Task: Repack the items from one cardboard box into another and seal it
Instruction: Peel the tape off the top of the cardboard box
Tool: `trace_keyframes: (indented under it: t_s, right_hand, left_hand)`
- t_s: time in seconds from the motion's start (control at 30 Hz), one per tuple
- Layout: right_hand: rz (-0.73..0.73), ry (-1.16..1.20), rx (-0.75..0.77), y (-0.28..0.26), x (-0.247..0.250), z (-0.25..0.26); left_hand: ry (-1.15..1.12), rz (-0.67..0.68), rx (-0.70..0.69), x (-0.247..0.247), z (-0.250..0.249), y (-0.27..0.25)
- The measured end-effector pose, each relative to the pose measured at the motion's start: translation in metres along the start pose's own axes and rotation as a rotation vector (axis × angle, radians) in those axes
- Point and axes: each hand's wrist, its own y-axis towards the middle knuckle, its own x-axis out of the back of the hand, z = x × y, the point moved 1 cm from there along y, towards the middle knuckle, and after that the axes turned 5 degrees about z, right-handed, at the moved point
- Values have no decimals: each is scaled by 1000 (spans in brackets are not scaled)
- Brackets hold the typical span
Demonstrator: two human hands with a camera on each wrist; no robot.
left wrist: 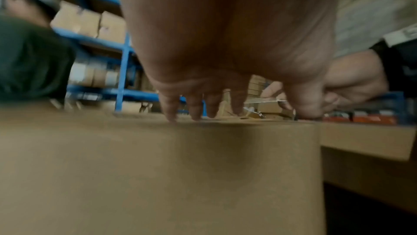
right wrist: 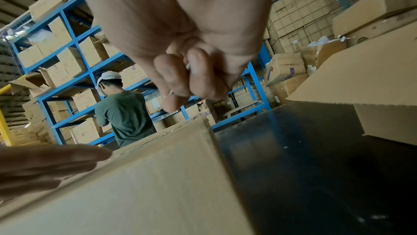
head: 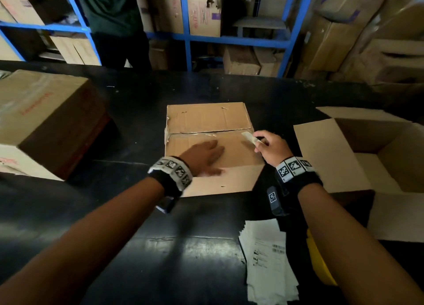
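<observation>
A closed cardboard box [head: 206,118] sits mid-table, its top flaps meeting at a centre seam. My left hand [head: 206,154] lies flat on the near flap, fingers straight [left wrist: 194,108], pressing it down. My right hand [head: 260,141] is at the seam's right end and pinches a pale strip of tape [head: 250,137] peeled up from the box. In the right wrist view its fingers [right wrist: 192,78] are curled tight together above the box corner [right wrist: 198,124]. To the right stands an open cardboard box [head: 390,153], flaps spread; the part of its inside that shows is bare.
A large closed box [head: 46,121] stands at the table's left. Printed paper sheets [head: 266,258] and a yellow object [head: 319,265] lie near the front right. A person in a green shirt [right wrist: 126,114] stands beyond the table at blue shelving [head: 188,38] stacked with boxes.
</observation>
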Motion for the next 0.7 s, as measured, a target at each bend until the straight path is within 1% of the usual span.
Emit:
trace_keyframes:
  t_s: [0.07, 0.13, 0.23, 0.33, 0.47, 0.53, 0.6, 0.63, 0.7]
  right_hand:
    - [-4, -6, -3, -2, -3, 1]
    - [-7, -7, -9, -4, -5, 2]
    - [0, 7, -31, -5, -9, 1]
    - [5, 0, -51, -3, -9, 0]
    - [1, 21, -66, -2, -2, 0]
    - [0, 25, -85, -1, 2, -1]
    - [12, 17, -103, -1, 4, -3]
    - [17, 11, -105, 0, 4, -3]
    - [17, 20, -97, 0, 3, -5]
  left_hand:
    - [150, 35, -81, -3, 33, -20]
    - [256, 36, -104, -11, 56, -37]
    - [241, -59, -115, -23, 59, -48]
    - [178, -72, 2, -26, 35, -42]
    - [0, -141, 275, -27, -23, -19]
    - [-100, -172, 356, -27, -56, -11]
    - [-161, -160, 366, -23, -80, -7]
    - [-190, -141, 338, -20, -82, -5]
    - [-226, -124, 215, -12, -67, -6]
